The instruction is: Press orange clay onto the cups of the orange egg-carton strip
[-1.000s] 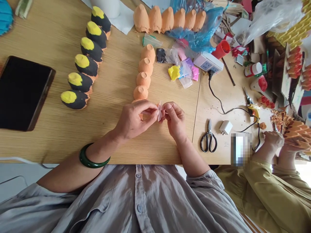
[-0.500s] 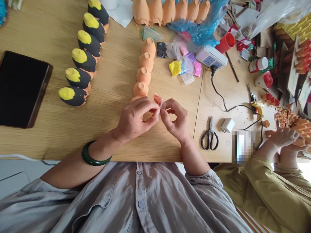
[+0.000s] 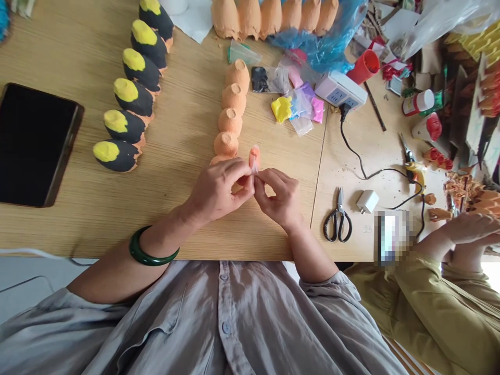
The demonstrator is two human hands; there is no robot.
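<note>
A small clear plastic bag with orange clay (image 3: 254, 154) is pinched between both hands, over the table just in front of me. My left hand (image 3: 219, 190) is closed, thumb and fingertips on the bag's near end. My right hand (image 3: 280, 197) pinches that same end from the other side. The orange lump points away from me. Just beyond my left hand runs a row of orange cone-like cups (image 3: 230, 122), the nearest partly hidden by that hand. Farther left stands a slanted row of cups coated black with yellow tops (image 3: 133, 96).
A dark tablet (image 3: 37, 143) lies at left. Black-handled scissors (image 3: 338, 219), a white charger (image 3: 367, 201) and a power strip (image 3: 340, 92) lie to the right. Colored clay packets (image 3: 282, 108) and more orange cups (image 3: 271, 18) are farther back. A co-worker's hands (image 3: 472, 229) are at far right.
The orange lump in the bag has swung from tilted to nearly upright, pointing away from me. Both hands have shifted slightly left. The co-worker's hands have moved a little.
</note>
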